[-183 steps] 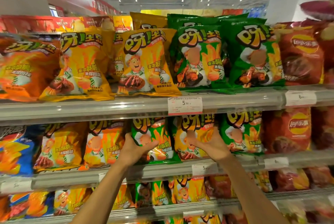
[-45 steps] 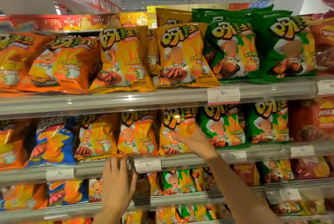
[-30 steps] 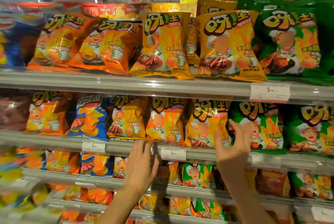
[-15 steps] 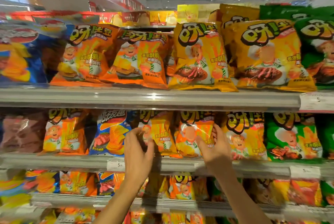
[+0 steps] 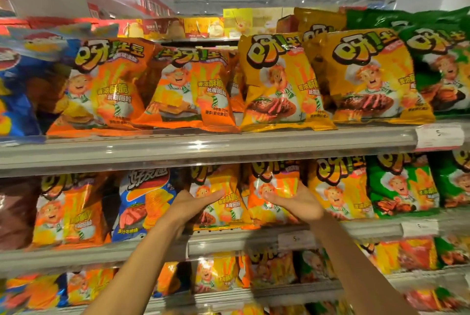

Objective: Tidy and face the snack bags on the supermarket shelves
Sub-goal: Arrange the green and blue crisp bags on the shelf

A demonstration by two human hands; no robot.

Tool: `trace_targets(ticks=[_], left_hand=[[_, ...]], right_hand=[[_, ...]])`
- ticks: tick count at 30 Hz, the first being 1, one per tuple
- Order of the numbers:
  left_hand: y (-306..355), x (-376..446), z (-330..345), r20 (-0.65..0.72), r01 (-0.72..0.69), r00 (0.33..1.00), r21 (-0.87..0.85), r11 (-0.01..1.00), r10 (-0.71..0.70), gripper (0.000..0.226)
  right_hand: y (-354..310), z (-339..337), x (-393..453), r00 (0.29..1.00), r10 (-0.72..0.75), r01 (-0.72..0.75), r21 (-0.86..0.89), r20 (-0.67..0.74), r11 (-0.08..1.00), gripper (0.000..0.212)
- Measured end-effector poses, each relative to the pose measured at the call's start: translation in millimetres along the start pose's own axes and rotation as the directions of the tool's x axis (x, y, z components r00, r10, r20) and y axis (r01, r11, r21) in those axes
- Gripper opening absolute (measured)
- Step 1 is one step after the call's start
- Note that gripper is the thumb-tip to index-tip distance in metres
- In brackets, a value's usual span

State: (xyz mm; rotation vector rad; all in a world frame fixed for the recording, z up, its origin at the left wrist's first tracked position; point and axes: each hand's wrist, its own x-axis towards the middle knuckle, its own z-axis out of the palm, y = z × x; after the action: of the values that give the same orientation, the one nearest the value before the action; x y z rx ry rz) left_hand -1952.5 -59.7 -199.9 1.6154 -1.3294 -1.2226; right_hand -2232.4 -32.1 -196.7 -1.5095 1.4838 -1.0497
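Snack bags fill three shelves in front of me. On the middle shelf my left hand grips the left side of a yellow-orange bag, thumb across its front. My right hand holds the neighbouring orange bag by its right side, thumb on its front. Both bags stand upright and face forward. A blue ridged-chip bag stands just left of my left hand.
The top shelf carries orange bags, yellow bags and green bags. Green bags stand at the right of the middle shelf. Price tags sit on the shelf rails. The bottom shelf holds more bags.
The view has shifted left along the shelves. My left hand rose from the shelf rail onto the yellow-orange bag, and my right hand moved left from the green bags to the orange bag.
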Motion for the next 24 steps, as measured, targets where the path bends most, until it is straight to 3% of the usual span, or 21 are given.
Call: trace_targets(ticks=[2, 5, 12, 16, 19, 22, 24], left_hand=[[-0.5, 1.5, -4.4, 0.054, 0.013, 0.999, -0.066, 0.998, -0.010, 0.081], [0.0, -1.5, -7.0, 0.061, 0.014, 0.998, -0.126, 0.992, -0.006, 0.110], [-3.0, -9.8, -13.9, 0.142, -0.060, 0.985, -0.241, 0.969, 0.096, 0.074], [-3.9, -10.6, -17.9, 0.141, -0.054, 0.985, -0.265, 0.963, 0.094, 0.069], [-5.5, -8.6, -14.3, 0.086, -0.068, 0.992, -0.245, 0.967, 0.092, 0.070], [-7.2, -8.0, -5.1, -0.018, -0.117, 0.993, -0.185, 0.976, 0.116, 0.074], [-5.8, -10.4, 4.1, -0.041, -0.170, 0.985, -0.186, 0.968, 0.165, 0.065]], right_hand=[[-1.0, -0.3, -0.9, 1.000, 0.016, -0.016, 0.051, 0.004, 0.999, 0.022], [2.4, -2.0, -0.6, 0.999, 0.028, -0.026, 0.090, -0.020, 0.996, 0.023], [-8.7, -0.6, -7.8, 0.998, 0.014, -0.002, 0.181, -0.065, 0.983, 0.047], [-13.4, -12.9, -12.8, 1.000, -0.024, 0.025, 0.110, -0.014, 0.994, 0.049], [-15.8, -24.2, -24.3, 1.000, -0.027, 0.027, 0.045, 0.003, 0.999, 0.063], [-17.8, -37.6, -39.7, 0.995, -0.058, 0.052, 0.077, 0.079, 0.996, 0.045], [-17.6, -45.3, -50.7, 0.990, -0.076, 0.067, 0.073, 0.116, 0.995, 0.038]])
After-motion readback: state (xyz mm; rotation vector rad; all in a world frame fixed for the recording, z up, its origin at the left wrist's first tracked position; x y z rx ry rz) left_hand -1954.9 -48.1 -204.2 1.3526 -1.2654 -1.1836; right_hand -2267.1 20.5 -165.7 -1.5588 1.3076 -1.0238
